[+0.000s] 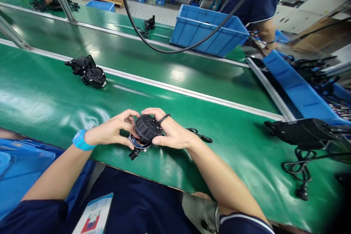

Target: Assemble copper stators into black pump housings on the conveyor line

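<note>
Near the table's front edge, both hands work on a round black device. My right hand (174, 131) grips its ribbed black cover (149, 128), which is tilted up at the left. Under that raised side, coloured wires show inside the round lower housing (139, 145). My left hand (120, 129) curls around the left side, thumb at the lower housing and fingers at the gap beneath the cover. A short black stub (133, 154) points from the housing toward me. A black cable (201, 135) emerges beyond my right wrist and lies on the green mat (175, 175).
Another black device (87, 71) lies at the left by the metal rail (181, 90). On the right is a larger black unit (301, 133) with a coiled plug cord (300, 172). Blue bins (208, 31) stand farther back. A hanging cable (128, 14) crosses the view. Co-workers stand across the table.
</note>
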Available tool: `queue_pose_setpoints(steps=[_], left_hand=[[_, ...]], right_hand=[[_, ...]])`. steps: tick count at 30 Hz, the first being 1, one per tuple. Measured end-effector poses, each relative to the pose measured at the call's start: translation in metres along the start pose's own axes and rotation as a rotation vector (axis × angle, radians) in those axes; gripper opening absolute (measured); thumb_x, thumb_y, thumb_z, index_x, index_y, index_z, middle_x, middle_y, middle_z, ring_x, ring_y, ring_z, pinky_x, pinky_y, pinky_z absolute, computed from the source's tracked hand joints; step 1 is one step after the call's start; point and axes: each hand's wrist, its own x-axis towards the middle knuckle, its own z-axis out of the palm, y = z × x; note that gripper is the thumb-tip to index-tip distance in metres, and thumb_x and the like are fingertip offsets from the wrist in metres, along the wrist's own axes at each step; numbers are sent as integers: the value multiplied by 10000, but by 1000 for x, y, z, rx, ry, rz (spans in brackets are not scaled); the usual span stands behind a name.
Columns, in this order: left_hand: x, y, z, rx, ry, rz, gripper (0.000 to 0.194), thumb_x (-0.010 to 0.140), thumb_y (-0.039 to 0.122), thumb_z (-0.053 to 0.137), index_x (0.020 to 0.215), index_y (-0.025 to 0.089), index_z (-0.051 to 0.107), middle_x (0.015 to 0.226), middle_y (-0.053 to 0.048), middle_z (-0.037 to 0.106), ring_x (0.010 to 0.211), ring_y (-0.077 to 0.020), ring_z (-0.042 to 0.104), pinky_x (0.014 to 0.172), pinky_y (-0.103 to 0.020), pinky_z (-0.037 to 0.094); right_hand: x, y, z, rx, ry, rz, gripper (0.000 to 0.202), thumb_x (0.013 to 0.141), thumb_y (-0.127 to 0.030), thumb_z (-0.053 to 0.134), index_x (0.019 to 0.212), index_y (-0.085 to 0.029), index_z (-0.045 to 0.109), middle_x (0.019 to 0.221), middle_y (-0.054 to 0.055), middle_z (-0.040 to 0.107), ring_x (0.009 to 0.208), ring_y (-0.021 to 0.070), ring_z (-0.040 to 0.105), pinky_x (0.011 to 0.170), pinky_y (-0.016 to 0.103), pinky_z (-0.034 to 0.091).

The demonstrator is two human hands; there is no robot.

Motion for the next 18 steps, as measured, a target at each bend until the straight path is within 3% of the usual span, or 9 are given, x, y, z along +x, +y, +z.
queue_pose_setpoints(steps=[4,6,8,10,11,12,14,16,18], left_hand=[[-3,-1,-14,6,-63,20,286,804,530,804,944,282,825,1426,-102,516,1250,-259,570,1097,-420,513],[-11,1,-25,-46,-27,30,346,817,612,752,896,285,828,1436,-106,551,1265,-286,590,1082,-454,533],[-18,11,-33,-59,190,10,428,856,685,659,970,304,819,1455,-98,559,1300,-300,590,1115,-492,514],[-19,29,-33,87,452,-46,590,879,758,559,1256,336,724,1517,-86,517,1402,-323,515,1198,-540,425],[-16,39,-29,214,519,-67,741,864,813,510,1426,338,598,1570,-88,466,1466,-344,442,1237,-567,359],[-11,50,-23,356,528,-75,905,839,869,457,1557,318,433,1628,-100,394,1524,-371,349,1268,-599,279],[2,68,-6,610,424,-28,1129,798,932,390,1655,233,161,1693,-150,264,1578,-419,190,1282,-649,159],[15,76,13,768,275,43,1107,877,851,425,1658,151,70,1698,-196,226,1591,-413,128,1288,-637,137],[23,73,27,827,173,78,948,975,661,489,1645,106,112,1678,-212,273,1590,-368,183,1295,-569,210]], right_hand=[[4,-2,-7,-3,-93,-18,828,817,-662,782,1465,-256,465,1392,123,524,1341,287,485,1135,475,415],[6,-6,-8,-60,-128,30,887,772,-664,820,1497,-291,469,1335,104,537,1264,279,533,1079,436,464],[8,-11,-8,-146,-145,68,926,739,-674,839,1511,-311,480,1267,95,542,1185,275,563,1028,411,492],[9,-15,-6,-201,-149,69,932,732,-665,848,1515,-312,487,1221,92,544,1146,276,570,1003,403,501],[9,-16,-5,-213,-146,62,924,738,-654,849,1515,-305,490,1207,93,547,1137,276,570,997,402,502],[9,-17,-4,-217,-139,56,912,750,-639,849,1515,-295,491,1192,94,552,1127,275,572,989,401,506],[8,-17,-2,-216,-112,43,887,781,-614,834,1515,-258,488,1183,104,570,1117,281,577,992,413,507],[4,-13,2,-209,-88,39,942,780,-630,821,1521,-178,458,1250,147,574,1161,314,574,1041,461,490],[-3,-8,8,-178,-70,66,1062,731,-672,830,1517,-93,412,1340,205,550,1225,356,557,1099,512,457]])
